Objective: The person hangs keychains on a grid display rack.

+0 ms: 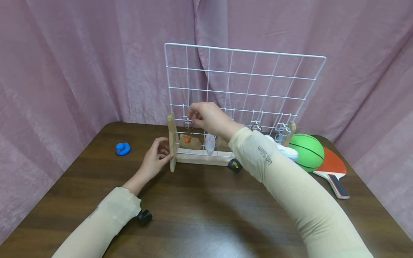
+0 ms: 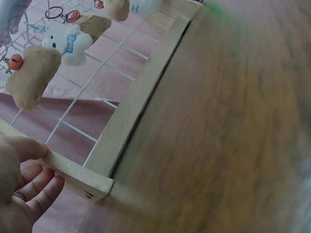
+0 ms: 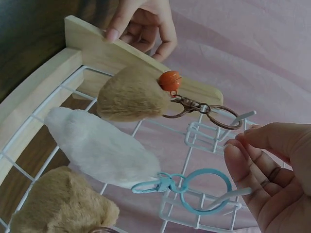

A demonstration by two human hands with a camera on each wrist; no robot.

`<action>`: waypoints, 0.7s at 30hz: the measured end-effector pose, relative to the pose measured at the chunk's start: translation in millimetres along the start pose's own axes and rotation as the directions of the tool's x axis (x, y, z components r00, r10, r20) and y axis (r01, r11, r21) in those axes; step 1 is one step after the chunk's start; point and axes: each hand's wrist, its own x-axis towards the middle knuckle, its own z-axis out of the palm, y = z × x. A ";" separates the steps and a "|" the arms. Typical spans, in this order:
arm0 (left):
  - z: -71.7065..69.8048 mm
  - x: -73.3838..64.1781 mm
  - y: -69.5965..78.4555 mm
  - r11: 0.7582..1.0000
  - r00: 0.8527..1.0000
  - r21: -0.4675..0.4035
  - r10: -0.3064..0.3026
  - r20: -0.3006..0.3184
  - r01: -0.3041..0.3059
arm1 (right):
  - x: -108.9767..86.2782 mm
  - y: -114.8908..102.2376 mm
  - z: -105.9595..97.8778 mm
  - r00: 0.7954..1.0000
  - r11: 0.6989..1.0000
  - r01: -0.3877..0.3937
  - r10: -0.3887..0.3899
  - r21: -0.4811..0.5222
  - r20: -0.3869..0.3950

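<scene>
My left hand (image 1: 156,159) is at the left wooden side post (image 1: 172,143) of a white wire grid rack (image 1: 240,73), its thumb on the post's edge and its fingers along the outer side. My right hand (image 3: 272,170) is beside the hooks, thumb and forefinger close together, with nothing visible between them. Nearest it, a bronze key ring (image 3: 224,117) hangs on a hook, with an orange bell (image 3: 170,81) and a brown plush keychain (image 3: 131,94). Below in that view, a white plush keychain (image 3: 97,145) hangs by a light blue ring (image 3: 206,191).
A blue rubber duck (image 1: 122,148) sits on the wooden table (image 1: 193,208), left of the rack. To the right lie a green ball (image 1: 306,152) and a red table tennis paddle (image 1: 332,168). More keychains hang behind my right forearm. A pink curtain (image 1: 80,64) is behind.
</scene>
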 end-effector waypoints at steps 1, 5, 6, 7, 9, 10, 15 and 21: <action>-0.4 0.0 -0.2 1.000 1.000 0.003 0.002 -0.001 -0.002 | -0.2 -0.3 -0.4 1.000 1.000 -0.003 0.003 0.009 0.001; -1.7 0.3 -0.9 1.000 1.000 0.013 0.007 -0.012 -0.007 | -2.5 -1.5 -2.5 1.000 0.999 -0.004 0.004 0.040 -0.007; -2.0 0.3 -1.0 1.000 1.000 0.014 0.008 -0.016 -0.008 | -3.4 -1.9 -3.1 1.000 0.999 0.003 -0.002 0.040 -0.013; -2.2 0.4 -1.3 1.000 1.000 0.016 0.010 -0.021 -0.010 | -4.2 -2.2 -3.6 1.000 0.999 0.010 -0.009 0.040 -0.019; -2.5 0.5 -1.3 1.000 0.999 0.022 0.017 -0.033 -0.016 | -5.8 -2.3 -4.8 0.999 0.999 0.024 -0.023 0.035 -0.031; -2.8 0.3 -1.0 0.999 0.999 0.025 0.023 -0.039 -0.022 | -6.7 -2.3 -5.3 0.999 0.999 0.030 -0.028 0.034 -0.036; -5.6 0.0 4.0 0.997 0.993 0.032 0.072 -0.090 -0.069 | -11.7 -2.1 -8.1 0.996 0.998 0.054 -0.052 0.020 -0.074; -10.3 2.0 11.1 0.983 0.971 0.107 0.169 -0.171 -0.152 | -18.9 -1.4 -12.0 0.990 0.997 0.075 -0.073 0.015 -0.120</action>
